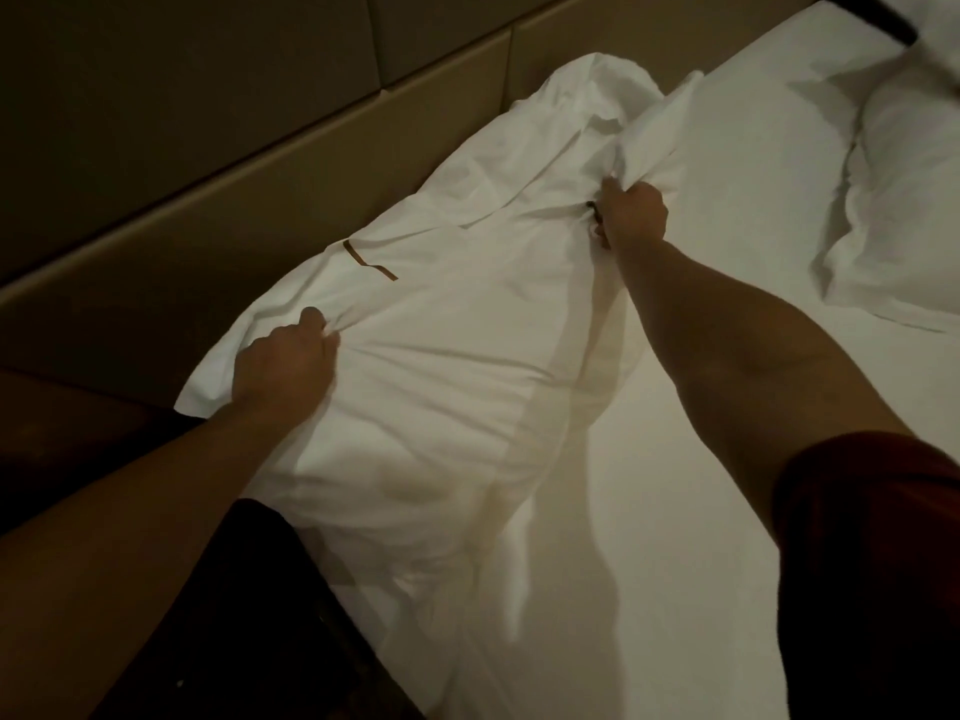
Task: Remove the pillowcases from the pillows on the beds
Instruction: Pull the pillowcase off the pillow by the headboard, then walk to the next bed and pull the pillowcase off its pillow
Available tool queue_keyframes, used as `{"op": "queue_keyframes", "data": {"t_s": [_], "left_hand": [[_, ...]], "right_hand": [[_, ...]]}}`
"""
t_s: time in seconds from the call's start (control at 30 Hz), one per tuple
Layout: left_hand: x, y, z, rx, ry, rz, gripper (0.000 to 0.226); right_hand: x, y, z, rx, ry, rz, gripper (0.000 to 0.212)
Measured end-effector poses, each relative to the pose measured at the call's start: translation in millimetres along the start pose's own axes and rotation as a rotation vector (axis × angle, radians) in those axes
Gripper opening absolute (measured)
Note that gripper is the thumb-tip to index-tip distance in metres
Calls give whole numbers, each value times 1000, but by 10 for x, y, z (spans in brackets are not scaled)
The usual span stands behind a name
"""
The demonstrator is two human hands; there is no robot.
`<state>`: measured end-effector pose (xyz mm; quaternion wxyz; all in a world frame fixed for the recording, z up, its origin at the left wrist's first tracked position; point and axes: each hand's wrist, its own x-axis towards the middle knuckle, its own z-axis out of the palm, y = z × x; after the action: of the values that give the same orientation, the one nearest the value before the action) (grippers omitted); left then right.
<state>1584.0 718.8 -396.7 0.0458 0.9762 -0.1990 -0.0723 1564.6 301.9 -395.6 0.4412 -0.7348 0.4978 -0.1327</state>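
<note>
- Head view: your left hand (285, 363) was closed in a fist on a pinch of the pillowcase (441, 356) near its left edge, the cloth gathered into radiating creases at your knuckles.
- Your right hand (634, 213) was clenched on a bunched fold of the same white cloth farther up, toward the headboard (260, 148); a small dark item showed at that hand, too small to identify.
- The pillow in its case lay on the bed (727, 459), along the left side of the mattress against the padded headboard panels, its near end hanging over the edge by the dark furniture (234, 615).
- You were dealing with something light, soft and limp, I would judge: the cloth crumpled wherever it was gripped and would not hold a shape, so a full-fisted gather suited it better than a fingertip pinch.
- The best hold was probably one hand on the loose case cloth and the other pinning the filling, so the case could slide off rather than drag the whole pillow.
- The case looked plain white and heavily wrinkled, with a thin brown stripe (369, 262) bent at an angle across its upper face; the far end was rumpled into a peak.
- A second pillow (893, 200) lay well apart at the right.
</note>
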Motion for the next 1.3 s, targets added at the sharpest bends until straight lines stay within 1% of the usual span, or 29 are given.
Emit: {"op": "queue_keyframes", "data": {"t_s": [0.13, 0.27, 0.33, 0.43, 0.53, 0.63, 0.73, 0.83, 0.9, 0.97, 1.03, 1.13, 1.3], "left_hand": [[-18, 91, -61, 34, 13, 56, 28], [-21, 136, -273, 94, 77, 55, 28], [-28, 92, -365, 94, 116, 49, 29], [-96, 58, -519, 169, 174, 122, 37], [-225, 166, -786, 200, 191, 212, 45], [-420, 374, -1136, 133, 164, 274, 57], [-692, 604, -1452, 32, 90, 290, 71], [-1119, 764, -1767, -37, 70, 330, 81], [-1439, 876, -1956, -57, 80, 377, 87], [-1816, 1000, -2126, -58, 112, 444, 94], [-2206, 1126, -2267, -45, 132, 506, 100], [-2734, 1483, -2373, -25, 175, 622, 105], [-3887, 2467, -2427, -49, 175, 858, 109]], "right_hand": [[-173, 6, -183, 53, 112, -10, 44], [-379, 101, -361, 66, 245, -17, 24], [-482, 181, -465, 71, 297, -9, 21], [-677, 327, -709, 121, 295, 17, 24], [-995, 394, -996, 95, 282, 9, 26], [-1438, 346, -1286, -29, 264, -74, 28], [-1940, 261, -1561, -143, 229, -228, 40], [-2589, 151, -1872, -209, 199, -379, 54], [-3054, 93, -2106, -288, 197, -436, 69], [-3589, 89, -2393, -361, 211, -460, 78], [-4128, 118, -2714, -403, 218, -462, 79], [-4922, 305, -3329, -421, 308, -442, 82], [-6055, 996, -4482, -473, 509, -345, 83]]}}
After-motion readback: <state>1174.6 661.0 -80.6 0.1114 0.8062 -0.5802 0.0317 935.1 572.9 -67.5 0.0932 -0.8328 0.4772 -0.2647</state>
